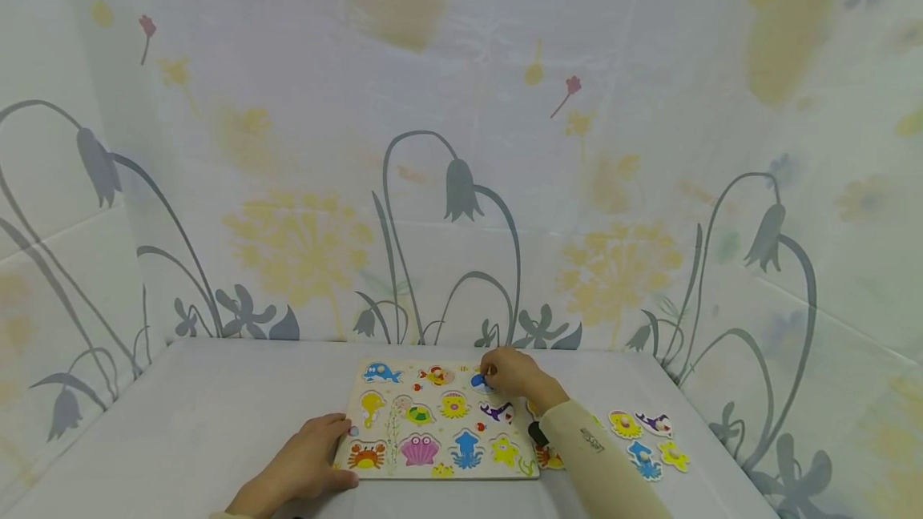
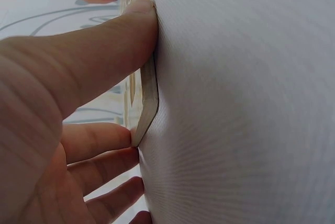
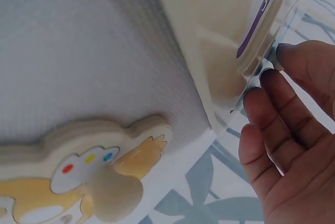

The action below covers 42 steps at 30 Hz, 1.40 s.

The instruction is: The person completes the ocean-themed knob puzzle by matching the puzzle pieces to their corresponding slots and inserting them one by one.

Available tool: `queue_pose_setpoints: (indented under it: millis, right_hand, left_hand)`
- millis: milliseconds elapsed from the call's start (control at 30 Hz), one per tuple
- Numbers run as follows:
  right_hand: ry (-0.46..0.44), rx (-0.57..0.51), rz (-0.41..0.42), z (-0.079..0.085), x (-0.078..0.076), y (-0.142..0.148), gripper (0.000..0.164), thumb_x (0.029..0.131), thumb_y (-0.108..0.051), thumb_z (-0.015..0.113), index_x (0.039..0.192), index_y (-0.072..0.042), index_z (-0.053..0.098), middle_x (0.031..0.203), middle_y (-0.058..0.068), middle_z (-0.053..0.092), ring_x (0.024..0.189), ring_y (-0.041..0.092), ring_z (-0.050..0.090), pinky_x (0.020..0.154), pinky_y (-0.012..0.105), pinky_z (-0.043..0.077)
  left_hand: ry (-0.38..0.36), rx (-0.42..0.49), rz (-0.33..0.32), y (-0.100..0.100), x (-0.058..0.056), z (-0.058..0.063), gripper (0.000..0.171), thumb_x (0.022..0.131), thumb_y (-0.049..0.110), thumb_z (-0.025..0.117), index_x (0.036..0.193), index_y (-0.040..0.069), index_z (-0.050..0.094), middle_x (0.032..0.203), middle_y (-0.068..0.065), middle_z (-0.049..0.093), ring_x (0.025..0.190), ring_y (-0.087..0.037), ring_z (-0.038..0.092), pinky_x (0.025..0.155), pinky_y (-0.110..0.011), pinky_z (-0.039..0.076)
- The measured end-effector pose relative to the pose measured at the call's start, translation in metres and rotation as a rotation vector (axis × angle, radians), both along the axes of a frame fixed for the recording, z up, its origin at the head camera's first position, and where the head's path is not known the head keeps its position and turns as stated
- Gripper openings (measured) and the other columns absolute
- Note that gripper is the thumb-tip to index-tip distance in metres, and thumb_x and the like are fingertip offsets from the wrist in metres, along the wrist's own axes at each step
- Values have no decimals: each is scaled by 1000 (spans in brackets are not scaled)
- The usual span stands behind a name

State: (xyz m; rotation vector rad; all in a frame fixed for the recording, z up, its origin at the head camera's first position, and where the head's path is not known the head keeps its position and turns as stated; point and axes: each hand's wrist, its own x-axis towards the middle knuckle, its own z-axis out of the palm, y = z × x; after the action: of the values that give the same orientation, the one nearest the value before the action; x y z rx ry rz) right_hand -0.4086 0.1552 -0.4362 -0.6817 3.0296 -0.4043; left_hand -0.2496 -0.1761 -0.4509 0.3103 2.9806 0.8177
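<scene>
Puzzle piece [image 1: 478, 381], blue, probably light and stiff, best taken by its top, sits at the board's [image 1: 414, 474] far right corner, pinched by the right hand [image 1: 513, 375]. The left hand's [image 1: 308, 456] extended fingers brace the board; the right sleeve [image 1: 594, 455] partly hides loose pieces [image 1: 644, 463] on the bench [image 1: 180, 431].

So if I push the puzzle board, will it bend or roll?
The puzzle board looks stiff, with straight edges. Lying flat, it probably won't roll. It might resist sliding, as the left hand holds its corner.
</scene>
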Motion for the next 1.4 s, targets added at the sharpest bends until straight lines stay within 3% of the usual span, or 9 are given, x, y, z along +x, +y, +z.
queue_pose_setpoints:
  millis: [533,800,967,1400]
  right_hand:
    - [-25,-52,-32,10,11,8,15,87,-25,70,98,-17,68,83,-4,55,74,15,50,68,32,47]
    - [33,-61,28,12,18,22,17,86,-24,71,99,-15,69,83,-6,56,73,13,50,66,31,47]
    - [49,-71,68,13,28,32,18,85,-24,71,99,-12,69,81,-7,56,72,12,50,64,31,46]
    - [75,-87,21,15,54,52,19,86,-29,69,100,-16,67,83,-8,56,73,12,49,65,31,46]
  left_hand:
    - [-31,-13,9,0,-1,1,79,63,38,87,124,-2,58,133,-22,50,126,-43,40,105,-60,32]
    - [-11,-2,-2,0,1,1,78,63,37,87,123,-3,59,132,-23,51,125,-44,41,104,-60,32]
    - [-14,2,-4,1,0,0,78,63,37,87,123,-3,59,132,-22,51,125,-44,41,105,-60,32]
    - [22,2,-4,0,2,1,78,62,36,88,123,-4,58,131,-24,51,124,-45,42,104,-60,33]
